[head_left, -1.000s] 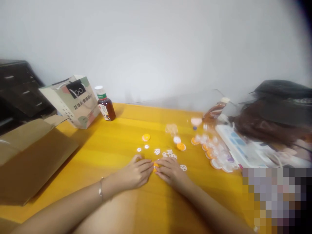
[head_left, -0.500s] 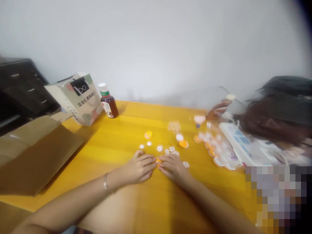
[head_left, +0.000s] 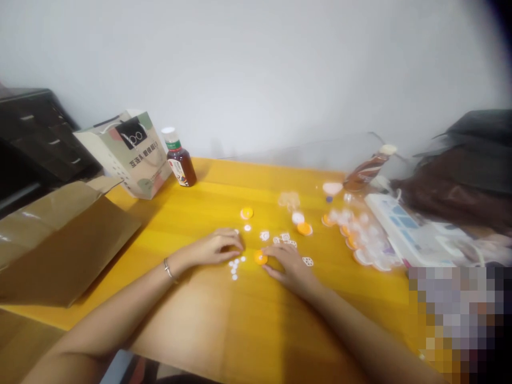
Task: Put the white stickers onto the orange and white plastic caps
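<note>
On the yellow wooden table, an orange disc (head_left: 261, 257) with a pale centre lies against the fingertips of my right hand (head_left: 288, 265). Its index finger and thumb hold the disc at the right edge. My left hand (head_left: 218, 247) rests a little to the left, fingers curved and apart from the thumb, with nothing visible in them. Just below its fingertips are several small white discs (head_left: 234, 265). White openwork pieces (head_left: 285, 238) lie beyond my right hand, and one more openwork piece (head_left: 308, 261) is to its right.
Another orange disc (head_left: 247, 213) and a third orange disc (head_left: 304, 229) lie farther back. Clear-and-orange round pieces (head_left: 368, 242) cluster at right, beside a white-blue box (head_left: 394, 221). A dark bottle (head_left: 182, 165), a paper bag (head_left: 140, 160) and a cardboard box (head_left: 80, 250) stand left.
My left hand has moved left, away from the orange disc that both hands were at. The small white discs it covered now show. My right hand stays at the disc.
</note>
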Action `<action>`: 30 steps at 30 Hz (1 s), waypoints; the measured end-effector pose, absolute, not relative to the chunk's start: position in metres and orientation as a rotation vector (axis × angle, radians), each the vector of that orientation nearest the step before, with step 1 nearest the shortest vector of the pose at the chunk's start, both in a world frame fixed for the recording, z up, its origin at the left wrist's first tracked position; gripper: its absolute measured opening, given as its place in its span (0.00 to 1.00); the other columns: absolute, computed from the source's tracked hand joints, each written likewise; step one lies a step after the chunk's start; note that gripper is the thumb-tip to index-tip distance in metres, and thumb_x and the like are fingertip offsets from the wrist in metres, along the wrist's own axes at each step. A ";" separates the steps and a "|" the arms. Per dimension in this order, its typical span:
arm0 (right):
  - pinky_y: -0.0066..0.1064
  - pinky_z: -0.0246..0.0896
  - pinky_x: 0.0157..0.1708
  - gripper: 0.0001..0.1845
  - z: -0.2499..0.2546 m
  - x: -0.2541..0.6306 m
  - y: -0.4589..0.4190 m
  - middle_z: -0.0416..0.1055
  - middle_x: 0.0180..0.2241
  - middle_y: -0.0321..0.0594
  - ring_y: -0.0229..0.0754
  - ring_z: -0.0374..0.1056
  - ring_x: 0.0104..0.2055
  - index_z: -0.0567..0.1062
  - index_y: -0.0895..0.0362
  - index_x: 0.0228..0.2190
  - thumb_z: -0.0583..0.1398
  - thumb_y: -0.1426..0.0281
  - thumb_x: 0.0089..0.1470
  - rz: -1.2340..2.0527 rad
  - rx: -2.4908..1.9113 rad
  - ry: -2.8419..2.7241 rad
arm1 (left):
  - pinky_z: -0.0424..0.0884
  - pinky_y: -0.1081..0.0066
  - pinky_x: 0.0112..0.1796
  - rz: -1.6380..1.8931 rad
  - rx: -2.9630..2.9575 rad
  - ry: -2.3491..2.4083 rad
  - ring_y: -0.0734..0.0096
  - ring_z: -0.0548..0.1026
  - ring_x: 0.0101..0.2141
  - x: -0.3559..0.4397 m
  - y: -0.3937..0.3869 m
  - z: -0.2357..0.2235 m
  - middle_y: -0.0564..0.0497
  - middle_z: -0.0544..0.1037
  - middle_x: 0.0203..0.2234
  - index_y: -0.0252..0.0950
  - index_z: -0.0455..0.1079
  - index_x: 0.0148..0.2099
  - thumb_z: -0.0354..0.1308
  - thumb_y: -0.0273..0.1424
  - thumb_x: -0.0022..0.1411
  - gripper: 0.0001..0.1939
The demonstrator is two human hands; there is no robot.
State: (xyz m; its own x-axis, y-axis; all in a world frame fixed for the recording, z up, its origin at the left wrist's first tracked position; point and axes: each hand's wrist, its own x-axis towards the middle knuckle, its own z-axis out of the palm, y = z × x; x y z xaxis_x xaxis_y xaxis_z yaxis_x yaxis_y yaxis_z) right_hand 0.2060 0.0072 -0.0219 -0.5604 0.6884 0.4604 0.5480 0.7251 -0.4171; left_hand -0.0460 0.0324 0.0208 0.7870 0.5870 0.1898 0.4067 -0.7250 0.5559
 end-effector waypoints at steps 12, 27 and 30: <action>0.39 0.61 0.41 0.17 -0.022 0.206 0.008 0.71 0.36 0.41 0.45 0.65 0.41 0.66 0.53 0.40 0.61 0.71 0.46 0.338 -0.922 -2.295 | 0.63 0.74 0.37 0.467 2.433 0.898 0.74 0.68 0.33 -0.031 0.022 0.009 0.51 0.70 0.31 0.34 0.66 0.35 0.54 0.30 0.59 0.04; 0.38 0.61 0.43 0.17 -0.019 0.205 0.006 0.71 0.37 0.41 0.44 0.66 0.42 0.67 0.53 0.41 0.60 0.72 0.47 0.337 -0.916 -2.318 | 0.62 0.71 0.36 0.544 2.847 1.032 0.72 0.70 0.32 -0.024 0.018 0.000 0.49 0.73 0.30 0.34 0.68 0.38 0.45 0.28 0.63 0.10; 0.38 0.61 0.43 0.17 -0.022 0.206 0.006 0.70 0.37 0.41 0.44 0.66 0.42 0.66 0.52 0.42 0.60 0.71 0.47 0.357 -0.918 -2.324 | 0.61 0.71 0.37 0.666 2.759 0.957 0.74 0.70 0.33 -0.019 0.015 -0.003 0.50 0.73 0.31 0.35 0.67 0.38 0.47 0.29 0.63 0.08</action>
State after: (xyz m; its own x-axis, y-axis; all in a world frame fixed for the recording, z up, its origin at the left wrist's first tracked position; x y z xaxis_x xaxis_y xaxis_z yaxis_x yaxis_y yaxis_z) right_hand 0.2060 0.0062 -0.0218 -0.5753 0.6898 0.4395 0.5260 0.7235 -0.4470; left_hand -0.0192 0.0152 -0.0032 0.6985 0.6180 0.3607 0.5532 -0.7861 0.2756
